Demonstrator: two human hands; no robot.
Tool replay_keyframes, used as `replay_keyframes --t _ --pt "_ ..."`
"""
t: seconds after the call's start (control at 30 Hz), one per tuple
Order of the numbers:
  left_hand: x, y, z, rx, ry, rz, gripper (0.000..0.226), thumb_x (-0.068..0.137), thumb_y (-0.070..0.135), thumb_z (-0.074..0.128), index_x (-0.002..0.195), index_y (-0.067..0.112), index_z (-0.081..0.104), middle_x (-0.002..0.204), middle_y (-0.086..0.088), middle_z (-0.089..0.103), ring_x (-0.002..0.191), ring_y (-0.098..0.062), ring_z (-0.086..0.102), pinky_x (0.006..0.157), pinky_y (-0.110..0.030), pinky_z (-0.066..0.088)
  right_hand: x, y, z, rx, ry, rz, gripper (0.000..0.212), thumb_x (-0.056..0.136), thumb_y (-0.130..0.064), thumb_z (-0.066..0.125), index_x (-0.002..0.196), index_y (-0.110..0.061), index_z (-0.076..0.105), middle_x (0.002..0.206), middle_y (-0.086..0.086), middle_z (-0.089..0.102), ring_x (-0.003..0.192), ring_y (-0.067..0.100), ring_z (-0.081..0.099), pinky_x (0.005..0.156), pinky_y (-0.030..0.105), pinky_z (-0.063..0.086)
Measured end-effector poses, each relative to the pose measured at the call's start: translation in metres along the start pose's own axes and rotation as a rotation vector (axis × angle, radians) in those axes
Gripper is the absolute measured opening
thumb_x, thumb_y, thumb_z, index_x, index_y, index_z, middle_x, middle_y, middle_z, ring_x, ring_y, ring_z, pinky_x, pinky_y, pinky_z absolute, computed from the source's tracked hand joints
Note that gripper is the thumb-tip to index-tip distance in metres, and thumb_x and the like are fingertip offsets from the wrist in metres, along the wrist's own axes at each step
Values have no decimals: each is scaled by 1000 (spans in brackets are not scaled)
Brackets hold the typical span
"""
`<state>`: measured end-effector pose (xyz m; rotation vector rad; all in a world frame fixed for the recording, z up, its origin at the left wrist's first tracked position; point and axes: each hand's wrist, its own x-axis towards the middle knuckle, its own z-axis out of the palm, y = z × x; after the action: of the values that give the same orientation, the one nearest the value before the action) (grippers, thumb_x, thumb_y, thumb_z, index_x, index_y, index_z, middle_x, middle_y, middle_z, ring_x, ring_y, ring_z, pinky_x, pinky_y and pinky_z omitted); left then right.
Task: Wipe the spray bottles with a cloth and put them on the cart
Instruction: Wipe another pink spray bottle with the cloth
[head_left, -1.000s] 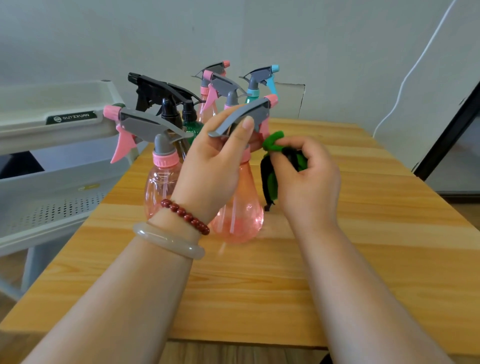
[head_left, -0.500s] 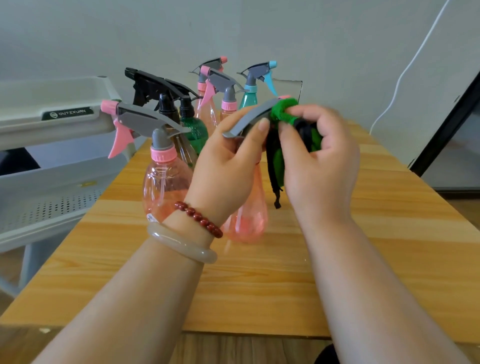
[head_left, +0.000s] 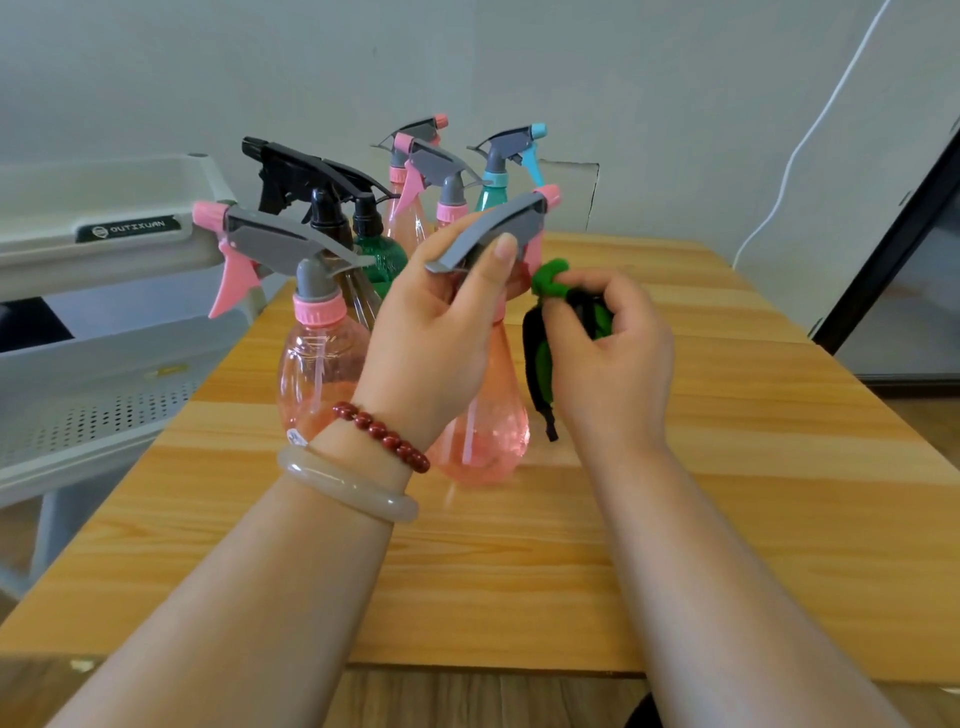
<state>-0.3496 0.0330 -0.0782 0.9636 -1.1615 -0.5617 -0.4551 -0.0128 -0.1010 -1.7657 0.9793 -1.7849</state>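
The wooden table (head_left: 727, 519) is serving as the work surface. The grey cart (head_left: 119, 358) is standing against its edge at nine o'clock, seemingly close enough for finished bottles to be passed straight across. The waiting bottles (head_left: 317, 364) are standing bunched at eleven o'clock of the work, probably to keep the near side free for wiping. The held pink bottle (head_left: 488, 441) is sitting at the centre, though whether its base is on the wood or just above it cannot be told. The left hand (head_left: 436, 338) is gripping its neck, fingers wrapped behind and thumb lying against the grey sprayer head, apparently bracing it against the rubbing. The right hand (head_left: 613, 364) is pinching the bunched green cloth (head_left: 550, 278) at three o'clock of the neck, pressing it in beneath the nozzle. Compared with half a second ago, the right hand and cloth are lying lower, off the nozzle tip. The bottle is also sitting lower and more upright.
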Motion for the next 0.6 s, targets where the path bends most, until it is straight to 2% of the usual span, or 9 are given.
replay_keyframes --t 0.07,0.17,0.23,0.3,0.33,0.4,0.5,0.6 --pt "0 0 0 -17 1 -1 15 102 23 54 111 33 60 109 0 72 101 -12 70 89 -27 56 4 0 -4 -17 34 0 21 80 -11 63 85 -31 63 87 -14 66 88 2 62 79 13 45" --pt "-4 3 4 25 -28 28 17 101 20 55 108 35 59 106 9 71 100 0 68 87 -19 53 10 -13 -7 -26 124 -204 20 83 -7 65 91 -25 62 89 -12 63 89 3 61 81 13 45" --pt "-4 1 3 26 -24 18 15 101 22 55 109 33 61 100 10 71 98 -2 68 86 -20 54 6 -13 -3 -26 82 -251 22 83 -3 64 92 -23 62 89 -10 63 89 4 60 81 14 44" --pt "-2 0 0 52 -15 5 14 100 30 56 111 34 63 102 0 73 98 -14 68 88 -30 56 1 -6 -1 -34 9 -145 23 80 -2 63 89 -24 63 89 -8 66 89 6 62 80 15 45" --pt "-1 0 -3 59 -9 -4 14 99 33 57 110 36 64 100 -1 73 96 -15 68 85 -31 56 1 -2 -2 -39 -18 -65 23 80 -2 62 87 -24 63 88 -10 67 88 5 62 78 14 45" --pt "0 1 -6 43 -1 -37 10 99 32 59 105 38 64 96 1 73 91 -6 67 79 -25 55 5 1 -6 -25 3 54 23 81 -3 64 86 -26 65 87 -13 67 86 0 62 77 11 44" --pt "0 4 -7 101 12 -24 12 96 30 63 101 40 63 97 1 72 89 -4 65 81 -24 56 15 -6 -14 42 118 85 17 84 -7 67 90 -22 67 87 -15 67 84 -3 61 77 11 45" --pt "2 6 -10 76 18 -19 26 92 23 69 112 35 57 96 1 69 92 -16 71 81 -31 59 16 -10 -17 80 145 71 13 85 -10 67 91 -21 67 84 -16 64 81 -2 60 75 13 45"
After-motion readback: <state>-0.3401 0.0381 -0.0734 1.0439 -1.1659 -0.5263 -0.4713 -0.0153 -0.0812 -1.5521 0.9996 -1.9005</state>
